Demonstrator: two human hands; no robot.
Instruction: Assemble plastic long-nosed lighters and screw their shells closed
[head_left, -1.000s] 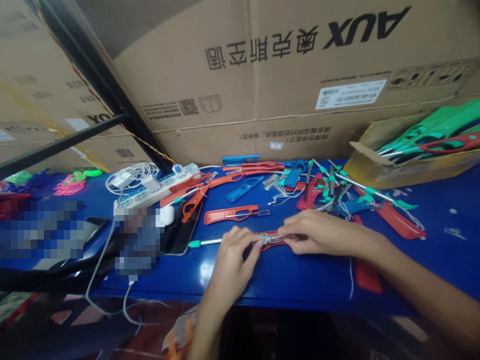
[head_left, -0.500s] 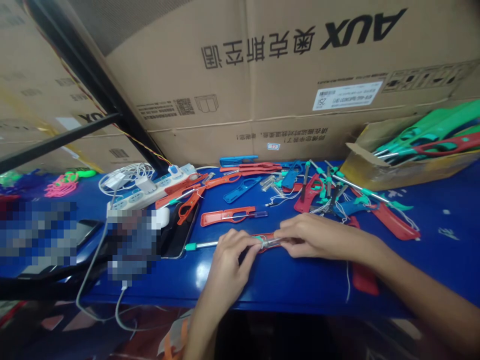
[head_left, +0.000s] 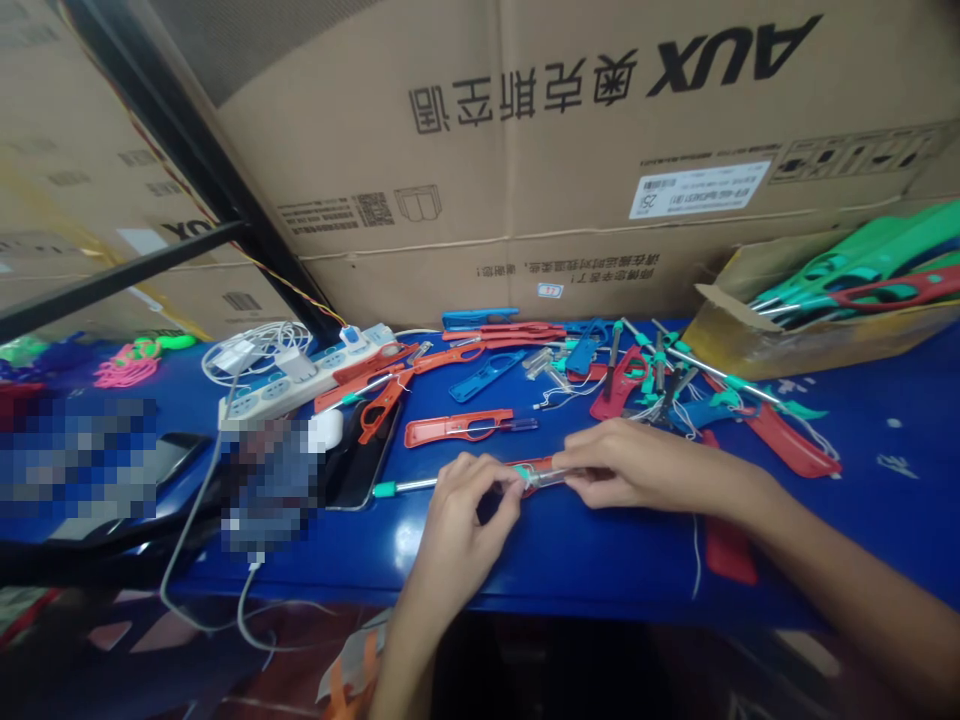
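Low over the blue table, both hands work on a red lighter shell half [head_left: 529, 487] of a long-nosed lighter. Its metal tube with a green tip [head_left: 385, 490] sticks out to the left, past my left hand [head_left: 472, 500]. Thumb and forefinger of that hand pinch at the green part and thin white wire inside the shell. On the right end, my right hand [head_left: 611, 465] closes its fingers on the shell and a clear, shiny tank-like piece [head_left: 553, 478]. What lies under the fingers is hidden. Just behind sits another red shell half [head_left: 435, 428] with a purple-handled screwdriver [head_left: 517, 424] across it.
A carton [head_left: 795, 340] of green and red lighters stands at the back right. Loose shells, tubes and wires [head_left: 660, 380] lie before it. On the left are a power strip [head_left: 277, 390], a black phone [head_left: 364, 460] and cables. A large cardboard box [head_left: 525, 200] stands behind.
My left fingertips have shifted slightly over the green part and wire. The right hand keeps its hold on the right end. The view has moved slightly.
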